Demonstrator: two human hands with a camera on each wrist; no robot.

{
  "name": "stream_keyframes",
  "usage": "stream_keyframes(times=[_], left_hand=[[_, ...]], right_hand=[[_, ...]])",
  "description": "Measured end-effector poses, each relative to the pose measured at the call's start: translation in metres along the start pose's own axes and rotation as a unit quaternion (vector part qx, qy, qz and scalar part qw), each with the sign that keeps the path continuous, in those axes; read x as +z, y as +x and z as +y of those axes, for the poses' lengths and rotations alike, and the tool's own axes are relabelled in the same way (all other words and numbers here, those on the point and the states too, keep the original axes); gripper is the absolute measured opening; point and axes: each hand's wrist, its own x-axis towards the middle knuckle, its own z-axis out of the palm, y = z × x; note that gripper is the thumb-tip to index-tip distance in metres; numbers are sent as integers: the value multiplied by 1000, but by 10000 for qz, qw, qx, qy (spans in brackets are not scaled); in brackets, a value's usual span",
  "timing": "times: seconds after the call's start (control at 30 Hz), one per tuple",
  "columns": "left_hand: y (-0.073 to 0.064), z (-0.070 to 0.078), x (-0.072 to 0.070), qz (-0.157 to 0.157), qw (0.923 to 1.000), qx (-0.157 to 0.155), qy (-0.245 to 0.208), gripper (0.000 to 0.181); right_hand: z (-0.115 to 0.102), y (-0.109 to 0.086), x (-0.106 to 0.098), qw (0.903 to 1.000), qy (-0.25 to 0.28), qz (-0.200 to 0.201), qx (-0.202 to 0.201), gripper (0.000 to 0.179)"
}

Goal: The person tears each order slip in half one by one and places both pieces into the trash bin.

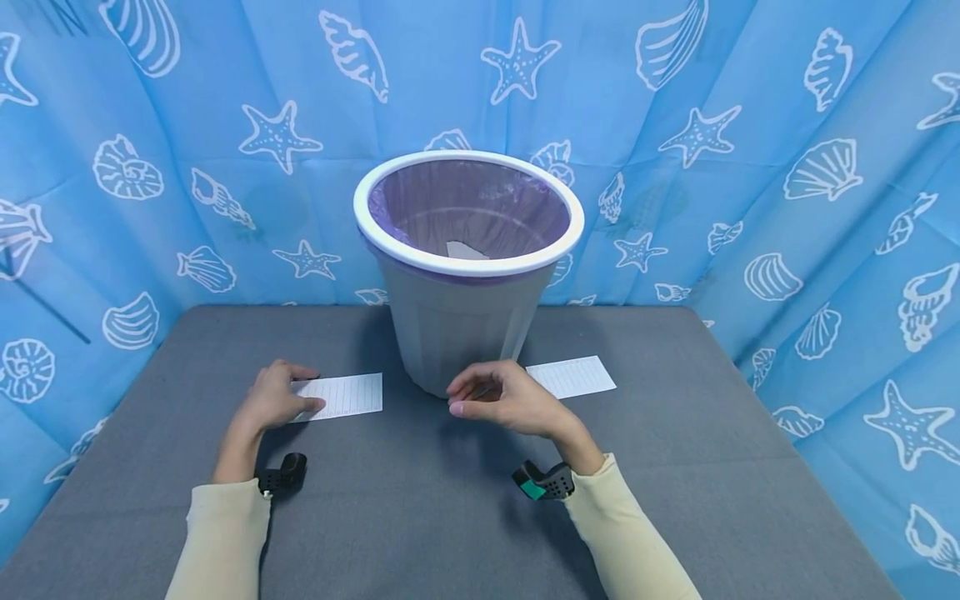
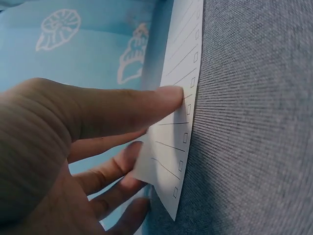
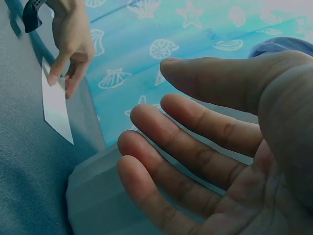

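My left hand [image 1: 276, 396] is at the left end of a white lined paper slip [image 1: 352, 395] on the table. Its thumb lies on top of the slip, across printed lines and small boxes [image 2: 186, 137], and the other fingers are at the far edge, where a corner of the paper bends up. In front of the trash can [image 1: 468, 333] is my right hand [image 1: 510, 400], with loosely bent fingers and nothing in them. The right wrist view shows its fingers [image 3: 190, 142] spread apart from the thumb. A second lined slip [image 1: 573, 377] lies behind the right hand, partly covered by it.
The grey trash can has a white rim [image 1: 468, 265] and a purple liner [image 1: 480, 200]; a white piece of paper [image 1: 465, 250] shows inside. It stands at the back of the grey table [image 1: 420, 533]. A blue curtain with shells and starfish [image 1: 420, 75] hangs behind.
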Motion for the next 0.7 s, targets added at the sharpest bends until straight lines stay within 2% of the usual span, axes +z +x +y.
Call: stream_keyframes(times=[0.17,0.37,0.6,0.7], left_hand=[[0,3,0,-118,9996,-1,-240,31],[0,7,3,-265,9995,13,-152,15],[-3,22,2,-811,9954,460,-207,7],[-2,30,5,-1026,9910,792,-337,5]], right_hand=[[2,0,2,9999,-44,-91,-30,18],[3,0,3,9998,-128,-147,6,18],[5,2,5,9997,-244,-78,1,17],[8,4,7,9995,-313,-18,26,18]])
